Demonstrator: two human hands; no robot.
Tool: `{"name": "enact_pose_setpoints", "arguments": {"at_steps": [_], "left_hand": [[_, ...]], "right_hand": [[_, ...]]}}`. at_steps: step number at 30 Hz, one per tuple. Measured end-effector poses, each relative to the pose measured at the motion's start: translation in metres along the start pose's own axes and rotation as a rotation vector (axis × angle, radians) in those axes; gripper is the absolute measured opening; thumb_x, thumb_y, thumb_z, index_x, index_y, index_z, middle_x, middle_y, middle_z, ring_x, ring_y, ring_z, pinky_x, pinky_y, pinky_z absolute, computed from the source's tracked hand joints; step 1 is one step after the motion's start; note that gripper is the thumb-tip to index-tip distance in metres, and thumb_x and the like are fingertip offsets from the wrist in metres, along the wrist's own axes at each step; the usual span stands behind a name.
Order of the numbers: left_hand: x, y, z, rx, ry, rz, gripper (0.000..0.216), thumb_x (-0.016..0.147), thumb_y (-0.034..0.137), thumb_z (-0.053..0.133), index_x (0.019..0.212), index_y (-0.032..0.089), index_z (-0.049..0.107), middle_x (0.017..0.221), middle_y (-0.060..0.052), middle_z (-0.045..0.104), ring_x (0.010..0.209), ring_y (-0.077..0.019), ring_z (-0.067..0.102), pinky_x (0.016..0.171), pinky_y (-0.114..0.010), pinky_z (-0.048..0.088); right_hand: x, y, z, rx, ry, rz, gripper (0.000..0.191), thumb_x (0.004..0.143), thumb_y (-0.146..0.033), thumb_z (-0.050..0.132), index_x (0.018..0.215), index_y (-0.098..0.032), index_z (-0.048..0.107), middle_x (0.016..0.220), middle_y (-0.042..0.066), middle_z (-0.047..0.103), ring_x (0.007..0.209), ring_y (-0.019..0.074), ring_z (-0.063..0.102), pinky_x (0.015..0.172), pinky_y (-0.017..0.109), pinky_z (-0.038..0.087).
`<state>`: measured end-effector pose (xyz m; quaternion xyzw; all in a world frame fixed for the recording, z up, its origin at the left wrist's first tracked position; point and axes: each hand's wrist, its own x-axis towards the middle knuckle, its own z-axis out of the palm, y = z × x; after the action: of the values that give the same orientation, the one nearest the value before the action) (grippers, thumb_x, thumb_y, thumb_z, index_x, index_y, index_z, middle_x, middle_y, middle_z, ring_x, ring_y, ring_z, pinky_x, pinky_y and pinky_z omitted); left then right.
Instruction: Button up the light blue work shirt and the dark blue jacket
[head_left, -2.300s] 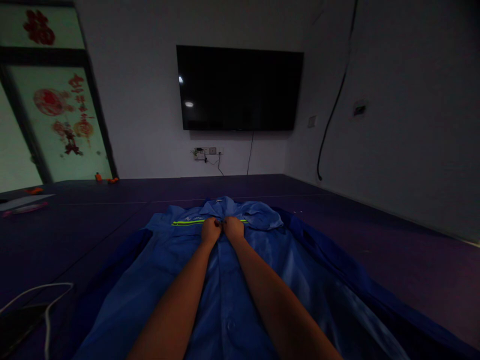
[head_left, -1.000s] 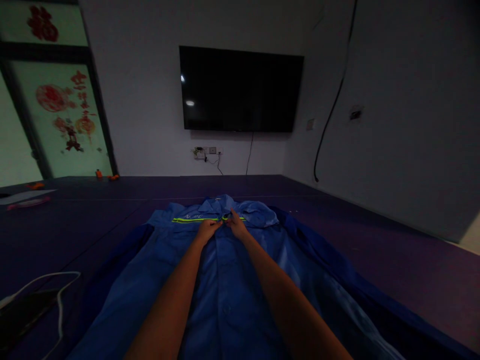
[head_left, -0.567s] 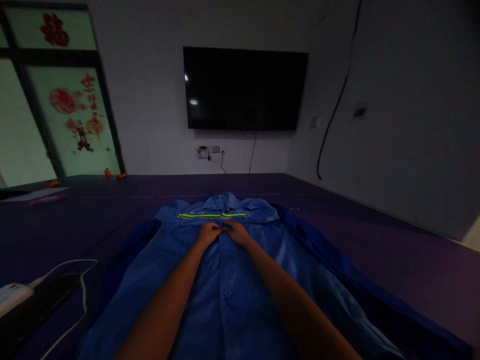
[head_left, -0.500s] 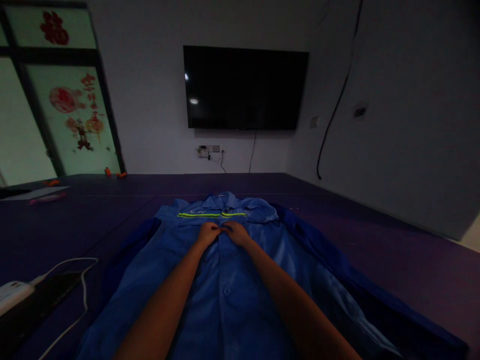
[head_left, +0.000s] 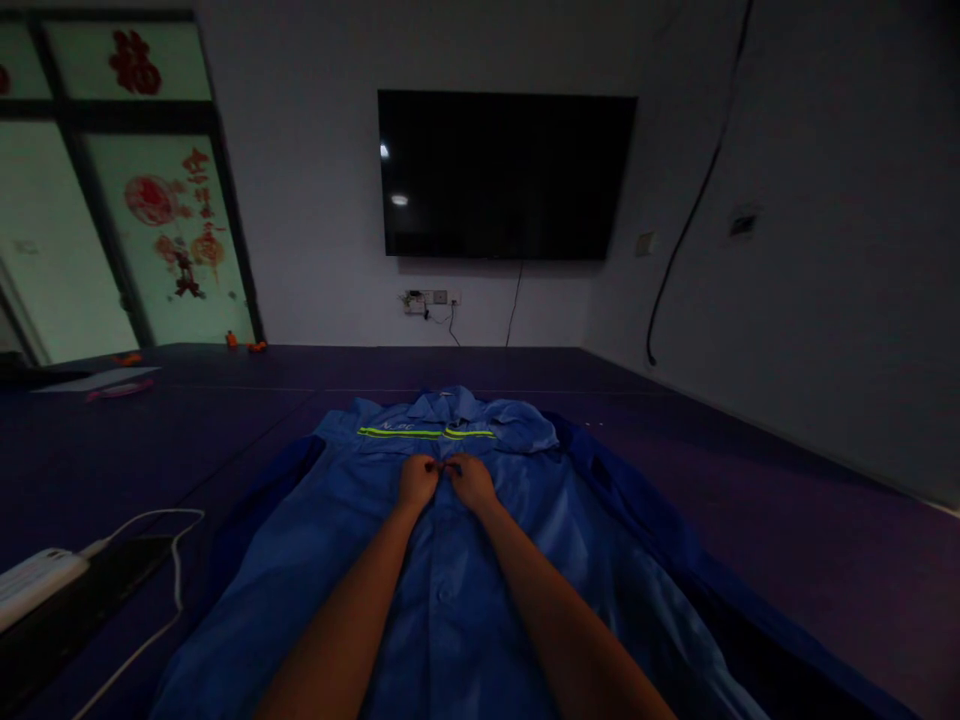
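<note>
Head view: a purple surface (head_left: pixel 750 500) fills the lower part of the room. On it, centred directly before the person, a blue shirt (head_left: pixel 469 610) lies front up, collar at the far end, sleeves spread to both sides. Beyond, a dark television (head_left: pixel 510 175) is mounted on the wall. Left hand (head_left: pixel 418 482) and right hand (head_left: pixel 471 480) meet at the shirt's front seam, just below the chest stripe (head_left: pixel 401 433); fingers of both are pinched on the cloth. Near left, a white block (head_left: pixel 45 580) with cable. One button (head_left: pixel 444 593) shows between the forearms.
</note>
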<state>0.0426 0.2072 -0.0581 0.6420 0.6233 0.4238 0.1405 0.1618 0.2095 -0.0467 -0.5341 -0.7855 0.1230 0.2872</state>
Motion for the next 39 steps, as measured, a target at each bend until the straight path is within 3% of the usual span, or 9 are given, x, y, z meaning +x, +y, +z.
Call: {"name": "enact_pose_setpoints", "arguments": {"at_steps": [6,15,22,29,39], "left_hand": [[0.005,-0.006,-0.001,-0.111,-0.011,0.014,0.017,0.073,0.014,0.05,0.072,0.014,0.067,0.072,-0.006,0.067,0.068,-0.0146,0.06,0.065,-0.024,0.043],[0.006,-0.007,0.001,-0.245,0.028,0.02,0.019,0.072,0.016,0.049,0.074,0.014,0.067,0.08,-0.007,0.068,0.076,-0.0174,0.062,0.074,-0.029,0.046],[0.009,-0.006,0.001,-0.251,0.038,0.015,0.019,0.072,0.02,0.049,0.072,0.014,0.067,0.076,-0.006,0.068,0.072,-0.0164,0.061,0.069,-0.026,0.045],[0.008,-0.003,0.0,-0.052,0.022,0.002,0.019,0.072,0.018,0.051,0.062,0.013,0.066,0.064,-0.005,0.065,0.063,-0.0141,0.057,0.057,-0.022,0.036],[0.009,-0.003,0.002,-0.12,0.04,0.013,0.019,0.072,0.019,0.049,0.062,0.013,0.064,0.064,-0.005,0.064,0.061,-0.0138,0.054,0.056,-0.022,0.034]], "right_hand": [[0.005,0.001,0.004,-0.045,0.061,0.026,0.025,0.084,-0.016,0.043,0.087,-0.015,0.067,0.093,0.008,0.067,0.091,0.0165,0.059,0.082,0.021,0.039],[0.005,0.003,0.002,0.051,0.12,0.063,0.017,0.078,-0.02,0.053,0.084,-0.017,0.069,0.088,0.006,0.068,0.084,0.0154,0.062,0.076,0.019,0.041],[0.006,0.008,0.005,0.103,0.166,0.053,0.015,0.076,-0.023,0.056,0.079,-0.018,0.069,0.085,0.005,0.069,0.081,0.0154,0.063,0.071,0.019,0.043],[0.009,0.011,0.009,0.115,0.176,0.011,0.012,0.074,-0.024,0.059,0.076,-0.018,0.069,0.085,0.004,0.069,0.081,0.0164,0.062,0.074,0.022,0.043],[0.012,0.016,0.014,0.115,0.19,-0.018,0.016,0.073,-0.023,0.059,0.085,-0.018,0.068,0.09,0.005,0.068,0.085,0.017,0.062,0.076,0.023,0.044]]}}
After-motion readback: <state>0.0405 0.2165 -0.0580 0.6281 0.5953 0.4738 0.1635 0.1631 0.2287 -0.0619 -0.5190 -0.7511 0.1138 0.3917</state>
